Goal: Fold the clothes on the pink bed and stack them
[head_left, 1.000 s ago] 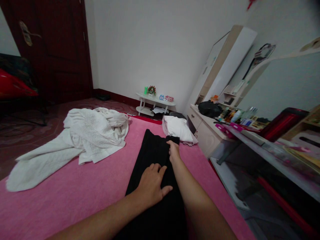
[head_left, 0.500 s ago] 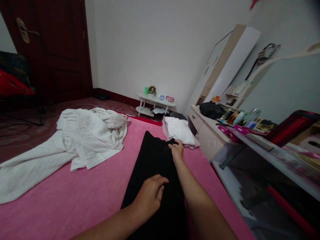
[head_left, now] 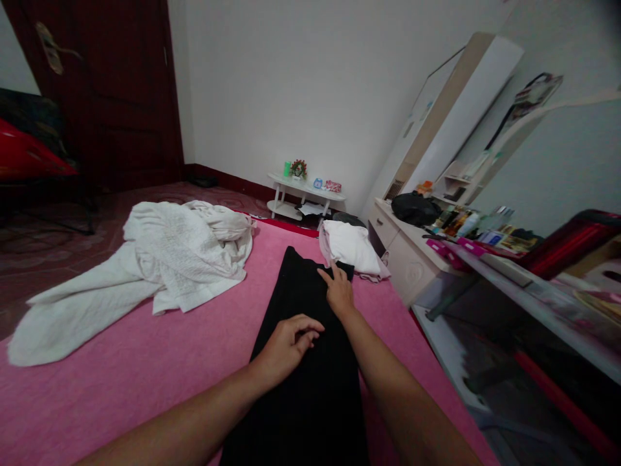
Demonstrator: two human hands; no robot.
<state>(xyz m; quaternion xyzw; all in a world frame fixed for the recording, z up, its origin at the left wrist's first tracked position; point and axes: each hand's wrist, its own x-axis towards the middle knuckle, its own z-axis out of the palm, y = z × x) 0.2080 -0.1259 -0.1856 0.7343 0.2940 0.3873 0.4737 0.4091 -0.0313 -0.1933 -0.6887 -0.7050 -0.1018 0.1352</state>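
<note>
Black trousers (head_left: 310, 388), folded lengthwise into a long strip, lie on the pink bed cover (head_left: 194, 362) and run away from me. Near their far end, my right hand (head_left: 340, 294) rests on the cloth with its fingers spread and nothing gripped. My left hand (head_left: 288, 343) is closer to me, over the middle of the strip. Its fingers are loosely bent and apart, holding nothing; whether it touches the fabric I cannot tell. Just beyond the far right corner of the trousers sits a folded white cloth (head_left: 352, 246).
A crumpled white cloth (head_left: 189, 252) spreads over the bed's left side. To the right stand a dresser (head_left: 407, 259) crowded with bottles and a glass-topped desk (head_left: 514, 291). A small white table (head_left: 305, 189) is against the far wall, and a dark red door (head_left: 126, 97) is at left.
My right hand has shifted slightly back from the far corner of the trousers, its fingers now spread on the cloth. My left hand has moved slightly farther up the strip. The camera view has shifted a little.
</note>
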